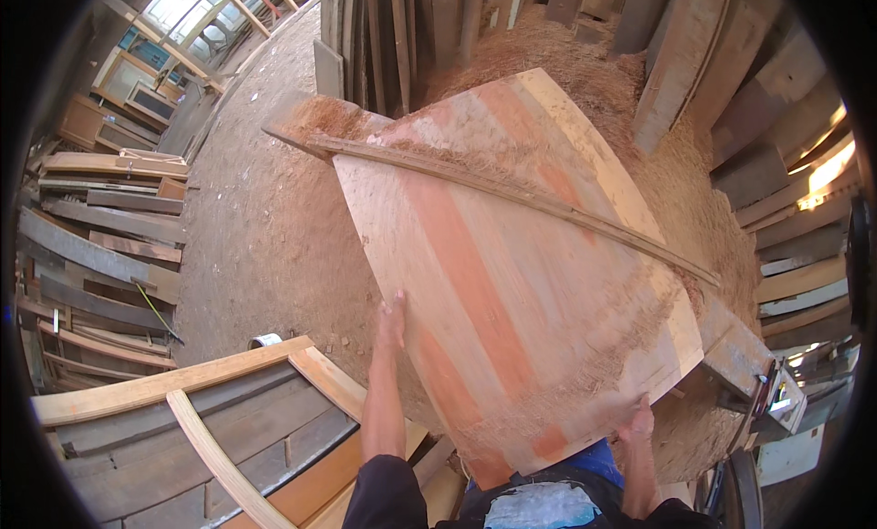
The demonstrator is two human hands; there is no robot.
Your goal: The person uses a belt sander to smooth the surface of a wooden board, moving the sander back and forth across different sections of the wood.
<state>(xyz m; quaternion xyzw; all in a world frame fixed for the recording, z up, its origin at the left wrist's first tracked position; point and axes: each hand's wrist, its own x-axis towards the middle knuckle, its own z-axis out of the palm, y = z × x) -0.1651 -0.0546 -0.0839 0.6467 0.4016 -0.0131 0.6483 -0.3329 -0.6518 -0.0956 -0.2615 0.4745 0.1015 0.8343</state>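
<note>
Head view: a pink-and-tan striped, rectangular wooden panel (512,291) lies before the worker (548,506), its long axis running away and leftward from fingers (399,300) clamped on it, the left hand (391,322) farther forward on its left edge, the right hand (638,422) at its near edge.

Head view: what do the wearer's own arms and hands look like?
The left hand and right hand are bare, without gloves. Dark, plain-looking sleeves cover the upper arms, leaving the forearms uncovered. No cables or wristbands show.
</note>
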